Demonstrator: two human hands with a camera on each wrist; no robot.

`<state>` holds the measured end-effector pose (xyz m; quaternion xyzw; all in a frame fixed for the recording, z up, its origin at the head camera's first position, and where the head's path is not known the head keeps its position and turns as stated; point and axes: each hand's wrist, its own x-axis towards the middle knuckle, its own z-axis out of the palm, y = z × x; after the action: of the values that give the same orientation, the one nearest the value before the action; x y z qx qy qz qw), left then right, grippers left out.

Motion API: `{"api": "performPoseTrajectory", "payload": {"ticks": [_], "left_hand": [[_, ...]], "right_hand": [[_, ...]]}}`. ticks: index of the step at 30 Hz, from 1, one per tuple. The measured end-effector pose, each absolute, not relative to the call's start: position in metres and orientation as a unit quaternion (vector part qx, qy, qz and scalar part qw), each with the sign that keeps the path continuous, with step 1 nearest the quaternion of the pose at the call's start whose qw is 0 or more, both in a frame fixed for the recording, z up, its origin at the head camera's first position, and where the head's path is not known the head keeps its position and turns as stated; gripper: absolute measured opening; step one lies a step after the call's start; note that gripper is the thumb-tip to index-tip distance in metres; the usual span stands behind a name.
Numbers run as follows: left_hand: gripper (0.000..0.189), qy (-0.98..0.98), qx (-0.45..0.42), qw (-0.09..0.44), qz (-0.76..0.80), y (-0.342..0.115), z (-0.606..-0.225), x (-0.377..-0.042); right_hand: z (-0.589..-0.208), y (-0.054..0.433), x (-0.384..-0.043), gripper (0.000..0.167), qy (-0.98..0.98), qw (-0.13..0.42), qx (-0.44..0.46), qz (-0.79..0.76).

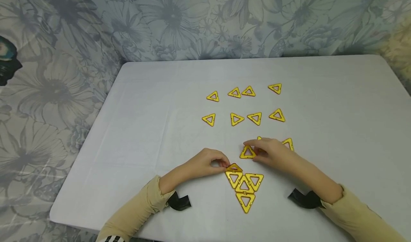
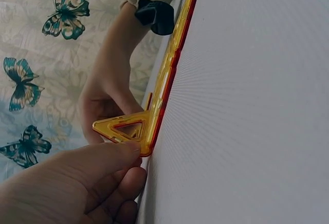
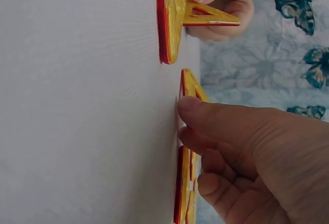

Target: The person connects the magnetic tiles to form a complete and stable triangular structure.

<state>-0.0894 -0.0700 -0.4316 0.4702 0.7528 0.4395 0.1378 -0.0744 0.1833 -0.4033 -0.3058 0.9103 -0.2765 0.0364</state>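
Yellow triangular magnetic tiles lie on the white table. Four of them join edge to edge in a flat cluster (image 1: 245, 195) near the front. At its far end, one more triangular tile (image 2: 105, 126) stands tilted up from the cluster, and my left hand (image 1: 208, 161) pinches its corner between thumb and fingers. Farther back and to the right, my right hand (image 1: 273, 152) holds another triangular tile (image 1: 243, 154) by its right side, close to the tabletop, as the right wrist view also shows. Behind the right hand, two more tiles are partly hidden, one being the right-hand tile (image 1: 291, 144).
Several loose triangular tiles lie in two rows farther back, including a left tile (image 1: 213, 120) and a far right tile (image 1: 280, 88). Black straps hang at the left wrist (image 1: 179, 202) and right wrist (image 1: 306, 199). Patterned fabric (image 1: 179, 20) rises behind the table.
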Motion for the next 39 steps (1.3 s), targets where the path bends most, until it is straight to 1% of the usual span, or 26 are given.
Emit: {"api": "performPoseTrajectory", "payload": {"ticks": [6,19,29,39], "left_hand": [[0.008,0.757,0.467,0.143,0.434,-0.070,-0.430,-0.089],[0.010,0.769,0.460,0.132,0.424,-0.069,-0.430,-0.086],[0.009,0.776,0.458,0.126,0.416,-0.068,-0.426,-0.084],[0.007,0.778,0.460,0.130,0.408,-0.067,-0.427,-0.084]], "right_hand": [[-0.403,0.183,-0.069,0.042,0.907,0.048,-0.309,-0.283],[-0.408,0.187,-0.057,0.041,0.897,0.024,-0.327,-0.297],[-0.407,0.190,-0.051,0.043,0.891,0.057,-0.310,-0.326],[-0.411,0.193,-0.049,0.042,0.880,0.048,-0.335,-0.334]]}}
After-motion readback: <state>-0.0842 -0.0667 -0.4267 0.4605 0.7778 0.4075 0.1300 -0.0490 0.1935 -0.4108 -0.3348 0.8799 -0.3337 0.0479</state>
